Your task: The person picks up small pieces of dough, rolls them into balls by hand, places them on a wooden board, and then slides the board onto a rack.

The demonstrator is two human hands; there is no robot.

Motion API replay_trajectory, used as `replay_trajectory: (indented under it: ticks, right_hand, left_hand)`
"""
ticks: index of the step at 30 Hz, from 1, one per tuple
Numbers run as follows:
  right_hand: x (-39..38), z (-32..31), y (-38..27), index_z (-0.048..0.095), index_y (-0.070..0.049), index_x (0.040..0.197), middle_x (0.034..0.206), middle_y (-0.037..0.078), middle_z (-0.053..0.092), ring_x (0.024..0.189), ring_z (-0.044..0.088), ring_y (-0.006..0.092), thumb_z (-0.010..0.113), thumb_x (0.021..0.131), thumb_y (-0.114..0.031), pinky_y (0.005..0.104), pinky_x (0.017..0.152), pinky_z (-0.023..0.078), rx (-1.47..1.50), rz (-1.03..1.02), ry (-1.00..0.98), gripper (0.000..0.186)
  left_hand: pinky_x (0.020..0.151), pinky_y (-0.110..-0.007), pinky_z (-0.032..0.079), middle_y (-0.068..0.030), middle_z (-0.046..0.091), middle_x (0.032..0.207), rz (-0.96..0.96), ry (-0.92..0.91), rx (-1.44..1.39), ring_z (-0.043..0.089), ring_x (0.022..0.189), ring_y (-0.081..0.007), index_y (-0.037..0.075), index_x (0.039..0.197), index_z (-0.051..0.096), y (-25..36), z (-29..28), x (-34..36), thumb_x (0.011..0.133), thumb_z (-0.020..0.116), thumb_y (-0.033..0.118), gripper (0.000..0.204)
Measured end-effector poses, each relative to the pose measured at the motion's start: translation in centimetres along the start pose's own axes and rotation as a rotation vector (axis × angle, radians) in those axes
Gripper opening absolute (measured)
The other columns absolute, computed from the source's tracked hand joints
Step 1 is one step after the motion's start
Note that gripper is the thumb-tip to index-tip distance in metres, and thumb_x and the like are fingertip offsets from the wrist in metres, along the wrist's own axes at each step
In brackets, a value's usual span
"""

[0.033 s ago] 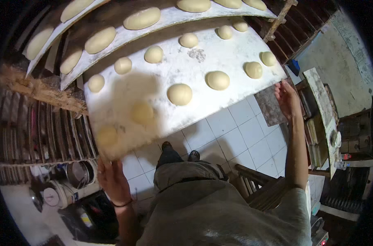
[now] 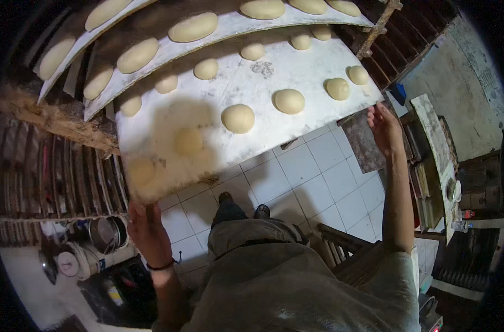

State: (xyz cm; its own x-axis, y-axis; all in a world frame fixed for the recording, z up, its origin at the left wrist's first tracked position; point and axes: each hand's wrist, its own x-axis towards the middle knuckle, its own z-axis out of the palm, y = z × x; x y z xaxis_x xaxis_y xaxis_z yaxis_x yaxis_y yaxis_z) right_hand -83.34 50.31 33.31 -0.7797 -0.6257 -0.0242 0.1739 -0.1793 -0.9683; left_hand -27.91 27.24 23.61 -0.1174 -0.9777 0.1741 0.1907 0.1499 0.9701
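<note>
A long flour-dusted board (image 2: pixel 296 65) slopes across the upper middle, partly under another board. Two rows of round pale dough balls (image 2: pixel 238 119) sit on it, and a shadow darkens its left part. At the near left corner, my left hand (image 2: pixel 152 235) has its fingers up against the board's edge, the fingertips partly hidden beneath it. My right hand (image 2: pixel 386 130) is at the near right corner, fingers bent against the edge. Both hands appear to support the board by its ends.
Just above lies a second board (image 2: pixel 166 52) bearing longer oval dough pieces (image 2: pixel 193 27). Wooden rack posts (image 2: pixel 376 30) and slats (image 2: pixel 52 171) flank the boards. A white bucket (image 2: pixel 75 261) stands lower left, a cluttered shelf (image 2: pixel 432 149) at right. Tiled floor (image 2: pixel 302 171) shows below.
The board with the round dough has slid a little away from me, farther under the upper board. Both hands have moved forward with it.
</note>
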Motion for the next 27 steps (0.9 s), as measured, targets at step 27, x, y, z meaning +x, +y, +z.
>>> replay_trajectory:
  ticks: [27]
  right_hand:
    - [70.7, 25.9, -9.8, 0.061, -0.005, 0.126, 0.108, 0.014, 0.074, 0.093, 0.073, 0.0239, 0.069, 0.106, -0.025, 0.0369, 0.083, 0.063, 0.054, -0.169, -0.056, 0.029]
  left_hand:
    - [0.085, -0.027, 0.048, 0.0034, 0.048, 0.097, 0.243, 0.365, -0.33, 0.051, 0.09, -0.0118, 0.003, 0.123, 0.06, -7.0, 36.4, 68.6, 0.096, 0.083, 0.012, 0.036]
